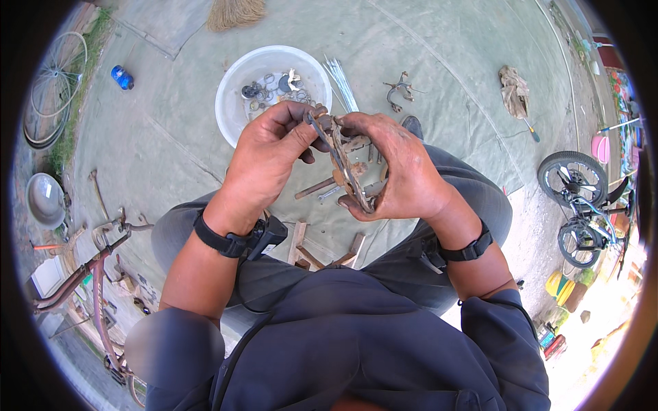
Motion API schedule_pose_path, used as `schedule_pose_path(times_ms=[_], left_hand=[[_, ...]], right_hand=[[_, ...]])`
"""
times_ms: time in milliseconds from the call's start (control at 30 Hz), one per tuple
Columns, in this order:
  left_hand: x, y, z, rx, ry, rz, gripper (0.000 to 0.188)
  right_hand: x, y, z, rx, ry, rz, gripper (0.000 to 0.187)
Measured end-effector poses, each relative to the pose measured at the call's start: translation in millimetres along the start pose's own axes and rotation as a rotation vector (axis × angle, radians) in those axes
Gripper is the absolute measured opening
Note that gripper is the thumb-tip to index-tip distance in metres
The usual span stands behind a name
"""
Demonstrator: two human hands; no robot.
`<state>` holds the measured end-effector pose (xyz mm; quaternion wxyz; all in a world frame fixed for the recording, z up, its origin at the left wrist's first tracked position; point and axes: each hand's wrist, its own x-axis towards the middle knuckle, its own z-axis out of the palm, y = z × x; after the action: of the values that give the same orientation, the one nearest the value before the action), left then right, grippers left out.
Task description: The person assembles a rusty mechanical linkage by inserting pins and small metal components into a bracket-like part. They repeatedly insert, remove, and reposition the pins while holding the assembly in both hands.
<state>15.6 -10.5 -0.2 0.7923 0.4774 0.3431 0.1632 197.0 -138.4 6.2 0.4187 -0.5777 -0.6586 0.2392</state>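
Note:
Both hands hold a rusty, curved metal part [340, 161] up between them, above my lap. It has a thin dark edge and brown, dirty lugs; its exact kind I cannot tell. My left hand [271, 147] pinches its upper end between thumb and fingers. My right hand [404, 168] curls round its other side, fingers at the top and thumb at the lower end. Beneath it on the ground lie a rusty rod [314, 188], a small wrench [329, 194] and other metal pieces, partly hidden by the hands.
Beyond my left hand stands a white basin [228, 85] of small metal parts. Thin metal rods [340, 83], a rusty forked part [399, 90] and a rag [514, 92] lie farther off. A bicycle frame [99, 294] is at left, a small bicycle [582, 205] at right.

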Motion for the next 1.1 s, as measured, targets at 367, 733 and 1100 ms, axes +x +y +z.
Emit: schedule_pose_path(times_ms=[367, 733, 1100], left_hand=[[-2.1, -1.5, 2.1, -0.039, -0.025, 0.005, 0.02], [-2.2, -0.5, 1.0, 0.014, -0.065, -0.033, 0.018], [-2.4, -2.3, -0.2, 0.042, -0.072, -0.018, 0.017]], right_hand=[[-1.6, 0.9, -0.5, -0.016, -0.028, 0.012, 0.089], [0.2, -0.5, -0.3, -0.009, 0.0, 0.001, 0.081], [-1.1, 0.6, 0.9, -0.028, 0.001, -0.006, 0.082]])
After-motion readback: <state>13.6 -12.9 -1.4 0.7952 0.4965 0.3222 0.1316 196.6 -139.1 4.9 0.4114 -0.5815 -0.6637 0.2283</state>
